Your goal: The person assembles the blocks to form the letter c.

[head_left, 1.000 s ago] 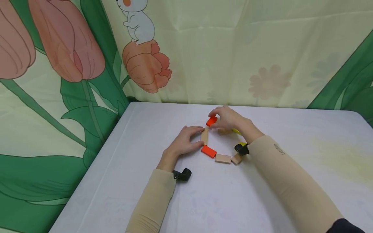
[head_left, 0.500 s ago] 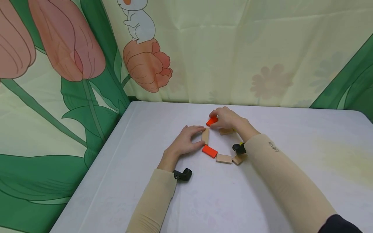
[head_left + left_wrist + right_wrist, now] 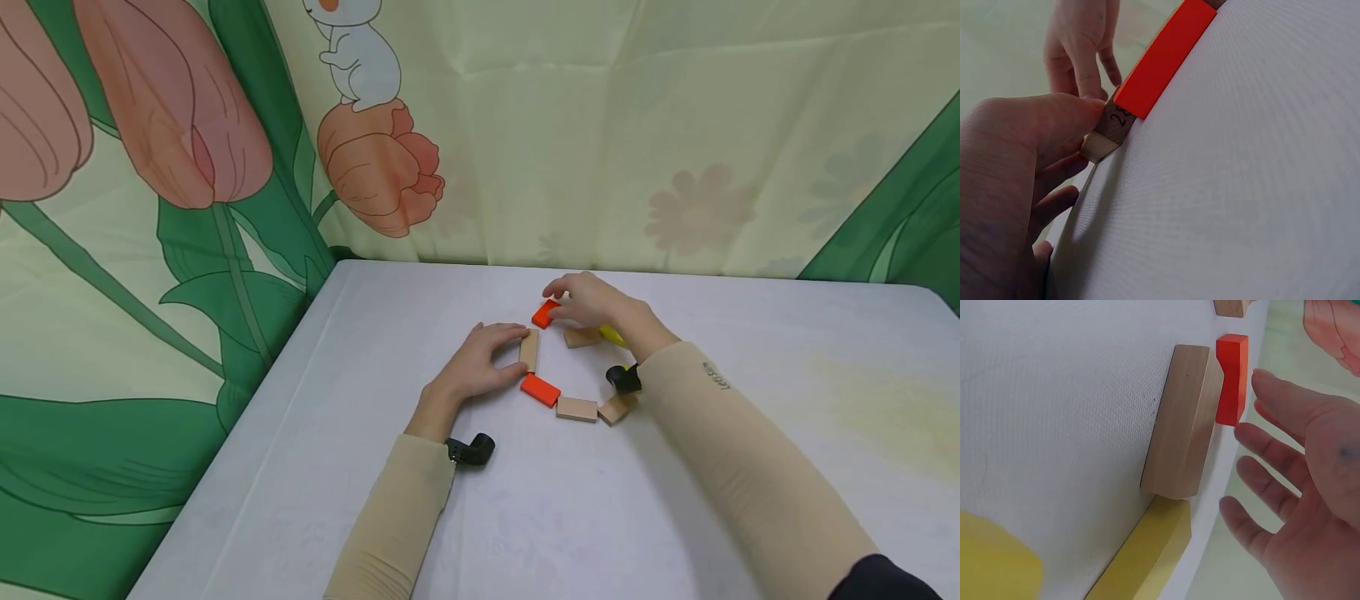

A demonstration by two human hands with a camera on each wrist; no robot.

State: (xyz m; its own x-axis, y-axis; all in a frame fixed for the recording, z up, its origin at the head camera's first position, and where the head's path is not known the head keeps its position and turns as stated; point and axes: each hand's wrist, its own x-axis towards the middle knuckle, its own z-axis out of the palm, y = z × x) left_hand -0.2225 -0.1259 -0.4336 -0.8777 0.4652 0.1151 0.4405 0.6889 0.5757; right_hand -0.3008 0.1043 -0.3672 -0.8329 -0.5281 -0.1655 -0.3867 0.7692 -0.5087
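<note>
In the head view my left hand (image 3: 480, 362) holds a plain wooden block (image 3: 529, 350) by its two ends, thumb near and index finger far. The left wrist view shows the thumb on that wooden block (image 3: 1114, 122), which bears dark marks. My right hand (image 3: 592, 302) is beside an orange-red block (image 3: 545, 314) at the far end. Its fingers are spread and stand apart from that orange-red block (image 3: 1232, 380) in the right wrist view. A second orange-red block (image 3: 540, 390) meets the near end of the held block.
The blocks form a rough ring on the white-covered table (image 3: 420, 517). Two more wooden blocks (image 3: 577, 409) lie at the near side, another wooden block (image 3: 582, 337) at the far side. A yellow block (image 3: 1147, 556) adjoins that one; another yellow block (image 3: 997, 559) lies further left.
My right hand has let go of the far orange-red block and drawn slightly back to the right. The left hand has stayed on its wooden block.
</note>
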